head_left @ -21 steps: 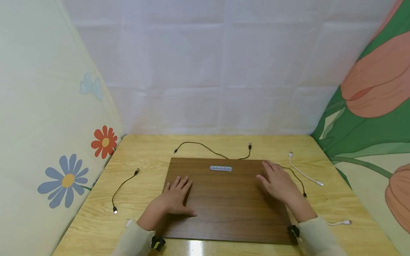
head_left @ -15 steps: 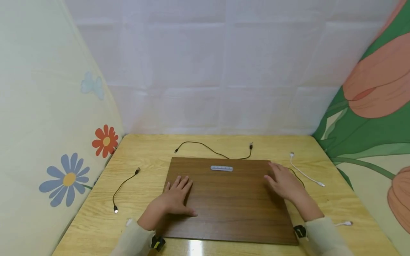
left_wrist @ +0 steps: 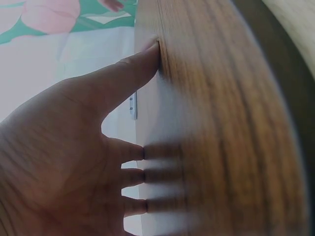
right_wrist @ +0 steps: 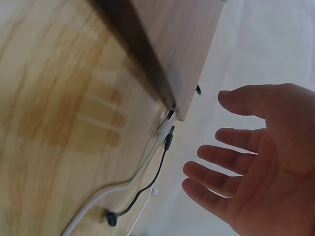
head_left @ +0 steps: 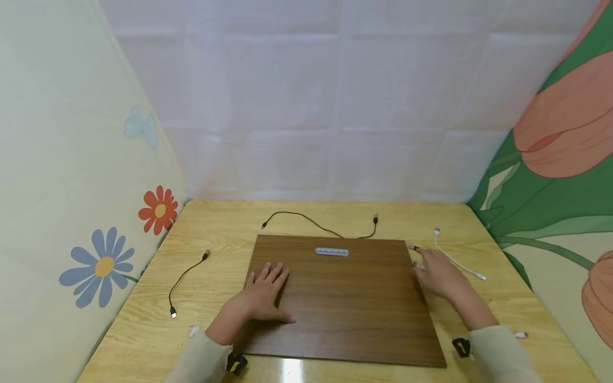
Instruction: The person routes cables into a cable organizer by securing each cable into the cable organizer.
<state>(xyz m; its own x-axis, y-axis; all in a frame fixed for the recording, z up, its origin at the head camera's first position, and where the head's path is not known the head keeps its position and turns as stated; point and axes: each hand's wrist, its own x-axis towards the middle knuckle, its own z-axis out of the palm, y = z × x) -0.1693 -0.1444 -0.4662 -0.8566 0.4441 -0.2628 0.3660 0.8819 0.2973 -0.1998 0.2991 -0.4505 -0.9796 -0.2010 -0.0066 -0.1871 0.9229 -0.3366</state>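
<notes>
A brown wooden board [head_left: 345, 303] lies on the light wood table. My left hand [head_left: 262, 298] rests on the board's left part with fingers spread; the left wrist view shows its fingertips on the wood. Just past the board's right edge is my right hand [head_left: 438, 274], holding nothing. In the right wrist view its fingers are extended and apart from a white cable [right_wrist: 98, 194] and a black cable [right_wrist: 152, 182], whose plugs are by the board's corner. A small pale slotted strip [head_left: 332, 251] sits near the board's back edge.
Behind the board runs a long black cable [head_left: 297, 214]. A short black cable [head_left: 184, 274] lies at left, and a white cable [head_left: 455, 259] at right. White plugs show beside the right sleeve [head_left: 521, 335] and left sleeve. Fabric walls enclose the table's back and sides.
My right hand has moved right, from over the board's back right corner to beyond its right edge, uncovering a black plug and a white plug. The left hand stays put.
</notes>
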